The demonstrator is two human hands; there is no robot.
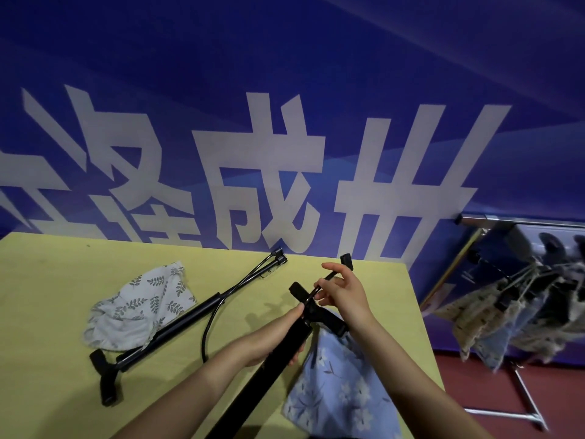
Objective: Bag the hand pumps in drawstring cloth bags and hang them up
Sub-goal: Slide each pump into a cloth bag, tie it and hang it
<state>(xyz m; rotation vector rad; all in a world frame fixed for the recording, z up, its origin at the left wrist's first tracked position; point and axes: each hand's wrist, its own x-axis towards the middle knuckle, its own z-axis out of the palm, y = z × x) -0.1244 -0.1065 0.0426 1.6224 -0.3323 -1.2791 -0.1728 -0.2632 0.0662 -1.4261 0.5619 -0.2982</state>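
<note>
- We see a blue wall banner [285,90] with big white characters behind a yellow-green table [41,296].
- On the right of the table stands a metal rack [522,394] on a dark red floor [493,378], and several filled cloth bags [493,318] hang from it on hangers.
- Our left hand [272,337] grips the black barrel of a hand pump [253,384], which we hold tilted above the table, its handle end pointing away from us.
- Our right hand [342,293] pinches the thin black hose [329,277] of this pump near the handle; the fingers are curled around it.
- Under the held pump, near the right edge of the table, lies a blue floral bag [342,394]; the pump is not inside it.
- A second hand pump [177,321] lies diagonally on the table at the left, with its T-handle toward us and its hose curving beside it.
- A white bag with a leaf pattern [139,308] lies crumpled just beside this second pump, and one part of it is under the barrel.
</note>
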